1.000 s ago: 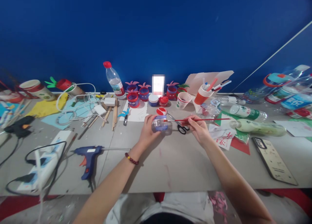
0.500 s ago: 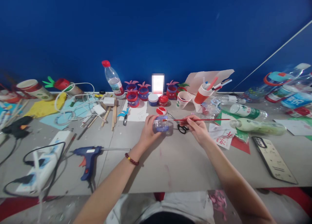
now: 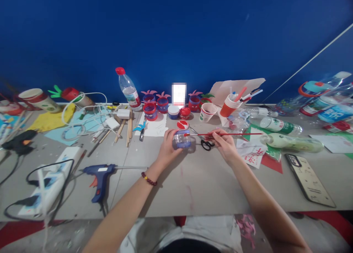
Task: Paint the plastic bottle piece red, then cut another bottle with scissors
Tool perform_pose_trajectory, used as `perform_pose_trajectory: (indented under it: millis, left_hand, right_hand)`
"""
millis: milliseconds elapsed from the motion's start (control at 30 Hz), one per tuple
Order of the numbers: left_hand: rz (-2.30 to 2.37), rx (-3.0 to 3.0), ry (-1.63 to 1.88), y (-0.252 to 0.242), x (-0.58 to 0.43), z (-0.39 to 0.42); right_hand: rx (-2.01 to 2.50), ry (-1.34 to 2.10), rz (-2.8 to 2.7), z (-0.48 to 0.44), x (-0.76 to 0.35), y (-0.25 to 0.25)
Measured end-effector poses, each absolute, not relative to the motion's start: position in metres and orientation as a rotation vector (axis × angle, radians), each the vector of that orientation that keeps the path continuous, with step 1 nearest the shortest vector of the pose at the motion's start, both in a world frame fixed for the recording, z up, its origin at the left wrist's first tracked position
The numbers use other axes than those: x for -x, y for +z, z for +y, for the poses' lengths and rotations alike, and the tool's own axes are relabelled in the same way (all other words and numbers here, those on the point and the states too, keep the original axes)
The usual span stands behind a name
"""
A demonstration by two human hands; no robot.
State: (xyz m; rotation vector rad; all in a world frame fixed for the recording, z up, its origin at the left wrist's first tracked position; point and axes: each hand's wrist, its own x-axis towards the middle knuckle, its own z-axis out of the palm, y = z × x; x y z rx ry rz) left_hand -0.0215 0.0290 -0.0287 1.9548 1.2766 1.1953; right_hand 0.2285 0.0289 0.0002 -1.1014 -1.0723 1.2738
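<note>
Clamped inside my left hand (image 3: 166,147), the clear cup (image 3: 181,139) seems light, dentable, best side-held; my right hand (image 3: 224,145) pinches the brush (image 3: 244,134).

Soft, moderate light; faint shadows on the table (image 3: 215,187); outer edges stretched, blurry — the white rectangle (image 3: 179,94) glaring, pixelated.

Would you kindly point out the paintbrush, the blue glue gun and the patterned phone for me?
Paintbrush (image 3: 242,134): head view, on its red handle.
Blue glue gun (image 3: 102,179): head view, on its grip.
Patterned phone (image 3: 312,180): head view, on its back.
</note>
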Motion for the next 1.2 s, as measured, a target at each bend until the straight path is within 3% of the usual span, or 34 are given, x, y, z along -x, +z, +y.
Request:
perform_pose_trajectory:
  millis: [1200]
  left_hand:
    - [1.290, -1.954, 1.175, -0.026, 0.019, 0.028]
  right_hand:
    - [1.062, 1.300, -1.095, 0.026, -0.223, 0.004]
